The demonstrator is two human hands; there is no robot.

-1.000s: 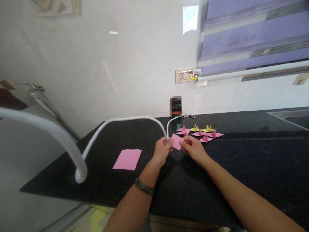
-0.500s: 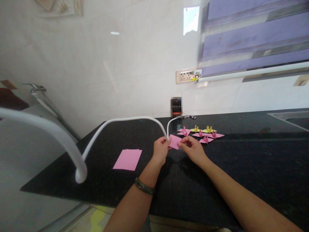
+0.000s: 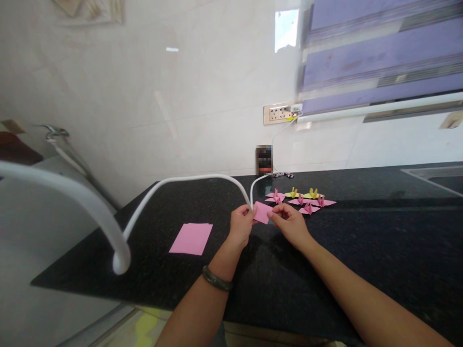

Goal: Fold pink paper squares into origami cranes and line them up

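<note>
A small folded square of pink origami paper (image 3: 262, 213) is held between my two hands above the black countertop. My left hand (image 3: 241, 223) pinches its left edge, and a dark green bangle circles that wrist. At the right corner, the thumb and fingers of my right hand (image 3: 288, 220) grip the paper. Behind and to the right of that hand stand several folded paper cranes, among them a pink crane (image 3: 309, 209) and a yellow crane (image 3: 313, 194). A stack of flat pink paper sheets (image 3: 191, 239) lies left of my left forearm.
A bendy white holder arm (image 3: 202, 177) arches across the counter (image 3: 152, 289) from the left, its cable-like end passing close to my left hand. A phone-like device (image 3: 265, 160) leans on the wall below a socket (image 3: 278, 114). At the far right is a sink edge (image 3: 430, 178).
My right hand's fingers have shifted very slightly at the paper's right corner. Otherwise, both hands, the cranes and the stack look the same.
</note>
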